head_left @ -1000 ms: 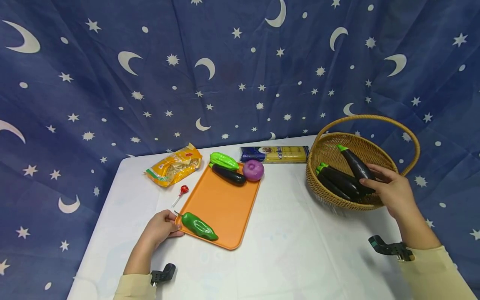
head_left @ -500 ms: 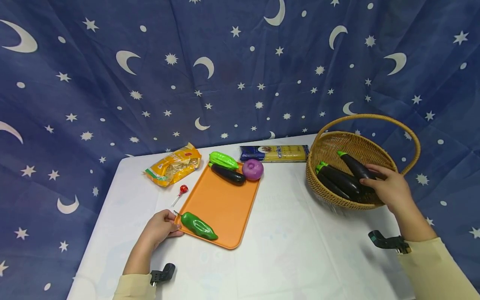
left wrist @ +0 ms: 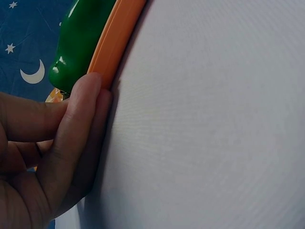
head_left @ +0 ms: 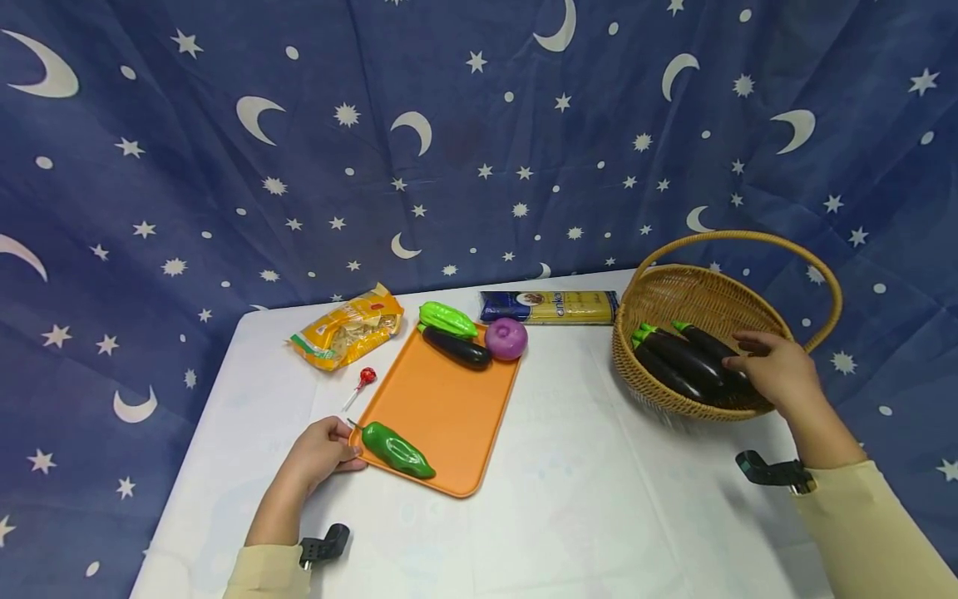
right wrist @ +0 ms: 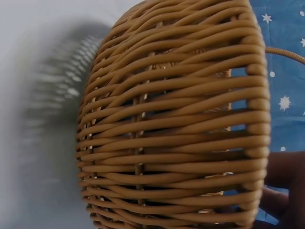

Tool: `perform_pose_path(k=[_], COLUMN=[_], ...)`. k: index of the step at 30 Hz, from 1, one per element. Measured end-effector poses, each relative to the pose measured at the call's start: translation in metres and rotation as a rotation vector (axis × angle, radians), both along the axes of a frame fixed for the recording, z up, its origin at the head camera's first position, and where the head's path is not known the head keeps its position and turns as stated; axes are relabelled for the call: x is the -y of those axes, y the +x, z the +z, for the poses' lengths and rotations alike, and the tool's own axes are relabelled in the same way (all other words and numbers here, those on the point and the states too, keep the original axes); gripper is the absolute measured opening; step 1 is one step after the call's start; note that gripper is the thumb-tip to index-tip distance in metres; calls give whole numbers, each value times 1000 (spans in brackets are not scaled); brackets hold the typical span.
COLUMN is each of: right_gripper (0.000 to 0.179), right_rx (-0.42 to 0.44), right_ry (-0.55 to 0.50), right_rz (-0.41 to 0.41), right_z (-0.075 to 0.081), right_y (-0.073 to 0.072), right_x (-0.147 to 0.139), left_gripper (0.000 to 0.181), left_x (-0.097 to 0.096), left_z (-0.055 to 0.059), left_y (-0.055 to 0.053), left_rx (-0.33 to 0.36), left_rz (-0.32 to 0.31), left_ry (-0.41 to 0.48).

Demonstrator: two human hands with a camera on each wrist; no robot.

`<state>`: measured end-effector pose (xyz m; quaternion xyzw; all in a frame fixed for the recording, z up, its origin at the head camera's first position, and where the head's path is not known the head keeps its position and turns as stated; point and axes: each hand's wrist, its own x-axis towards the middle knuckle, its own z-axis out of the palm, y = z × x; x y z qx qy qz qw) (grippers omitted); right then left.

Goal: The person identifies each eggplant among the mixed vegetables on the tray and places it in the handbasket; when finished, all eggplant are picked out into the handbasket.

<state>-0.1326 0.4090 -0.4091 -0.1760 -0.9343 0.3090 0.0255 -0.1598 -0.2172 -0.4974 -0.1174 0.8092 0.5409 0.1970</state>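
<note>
My left hand (head_left: pixel 322 452) pinches the near left corner of an orange tray (head_left: pixel 441 416), thumb on top of its rim in the left wrist view. A green pepper (head_left: pixel 395 451) lies on the tray beside that hand. At the tray's far end are a small eggplant (head_left: pixel 456 348), a bright green ridged vegetable (head_left: pixel 447 319) and a purple onion (head_left: pixel 506 339). On the right, my right hand (head_left: pixel 782 374) reaches over the near rim of a wicker basket (head_left: pixel 636 391), thumb and fingers parted beside an eggplant (head_left: pixel 702 338). Other eggplants (head_left: pixel 674 353) lie next to it.
A lollipop (head_left: pixel 362 384) and an orange-yellow food bag (head_left: pixel 348 329) lie left of the tray. Behind the onion lies a pack of spaghetti (head_left: pixel 554 307). The basket's handle (head_left: pixel 733 235) arches over its opening. A star-patterned curtain (head_left: pixel 449 125) hangs behind the white table (head_left: pixel 584 482).
The eggplant under my right hand has gone down into the basket beside the others, and the fingers have loosened from it. My left hand stays on the tray corner.
</note>
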Motion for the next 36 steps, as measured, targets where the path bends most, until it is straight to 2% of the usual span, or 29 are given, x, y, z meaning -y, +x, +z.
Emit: perform_pose_path(k=[7, 13, 22, 36], right_gripper=[66, 73, 65, 57], right_rx=[-148, -200, -331, -343], right_ry=[-176, -200, -159, -170], right_rz=[-89, -69, 49, 223], right_z=[8, 19, 33, 37], right_y=[1, 1, -3, -20], right_x=[9, 29, 66, 129], left_gripper=[23, 22, 22, 22], left_x=[-1, 1, -1, -1], left_z=[1, -1, -1, -2], left_y=[0, 1, 1, 0], left_rx=[4, 5, -3, 6], left_rz=[-3, 1, 7, 20], left_ry=[-12, -15, -31, -36])
